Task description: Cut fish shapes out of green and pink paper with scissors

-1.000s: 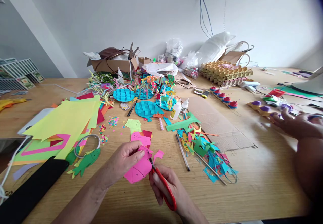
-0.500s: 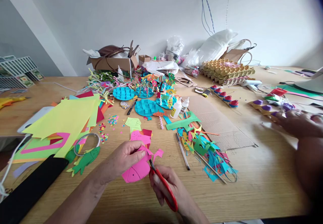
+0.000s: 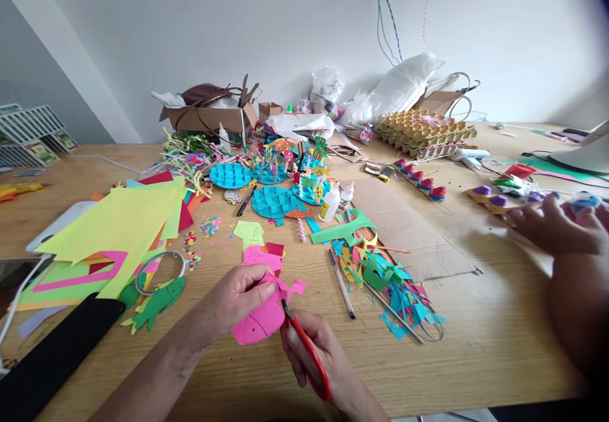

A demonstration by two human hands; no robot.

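My left hand (image 3: 247,295) pinches a pink paper fish (image 3: 259,323) that has an eye and curved lines drawn on it. In my right hand (image 3: 311,346) are red-handled scissors (image 3: 309,355), their blades at the fish's right edge. A pink paper offcut (image 3: 295,289) sticks out just above the blades. Beyond my left hand lie another pink paper piece (image 3: 261,257) and a yellow-green paper fish (image 3: 248,231). Left of my forearm rest green paper fish (image 3: 164,298), partly under a roll of tape (image 3: 162,272).
Coloured paper sheets (image 3: 118,219) are stacked on the left. Paper scraps (image 3: 404,301), a pen (image 3: 341,282) and cardboard (image 3: 409,238) lie right. Glue bottles (image 3: 329,203) stand near blue discs (image 3: 278,201). Another person's hand (image 3: 547,222) is at the far right, by egg-carton pieces (image 3: 497,201).
The pink offcut hangs slightly lower and closer to the blades. My hands stay nearly in place. The other person's hand has shifted, and the view has turned slightly.
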